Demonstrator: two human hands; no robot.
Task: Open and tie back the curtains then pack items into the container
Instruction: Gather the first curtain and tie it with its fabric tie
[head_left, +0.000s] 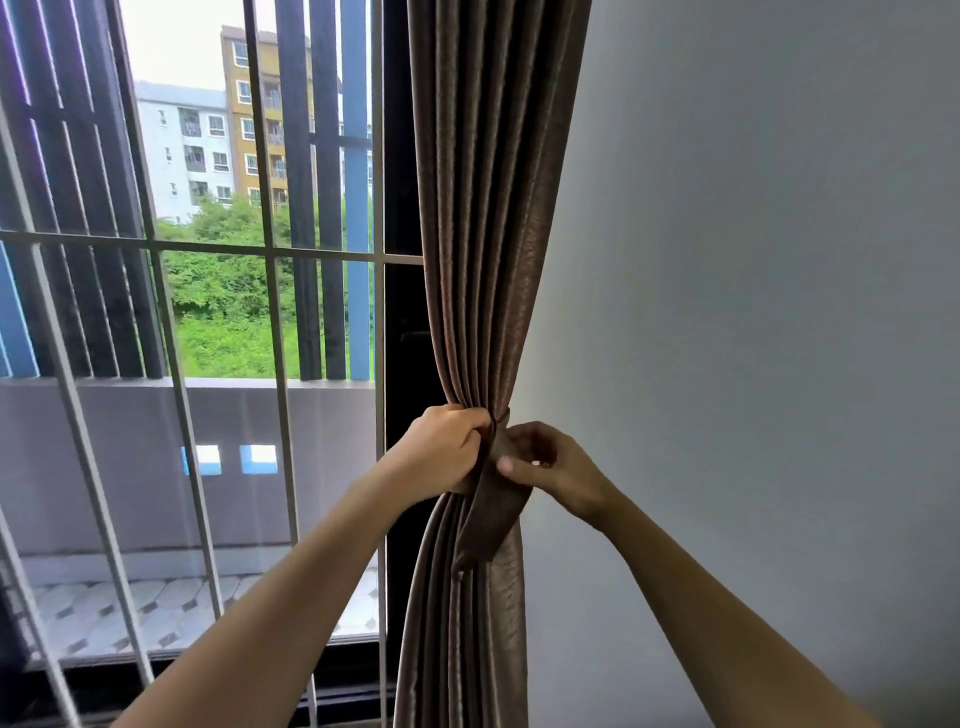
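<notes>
Left hand (447, 449) is clenched around the gathered brown curtain (480, 234) at its pinched waist, while the right hand (550, 470) pinches the matching tieback strap (491, 512) wrapped there. Curtain hangs bunched between the barred window (218, 249) and grey wall (753, 312).

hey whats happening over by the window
A person is tying back the brown curtain, which is already drawn aside and gathered against the wall at the right edge of the barred window. The left hand is closed around the bunched folds, while the right hand pinches the matching fabric tie-back band that wraps the bundle. One end of the band hangs loose below the hands, so the tie does not look finished. No container or items to pack are in view.
</notes>
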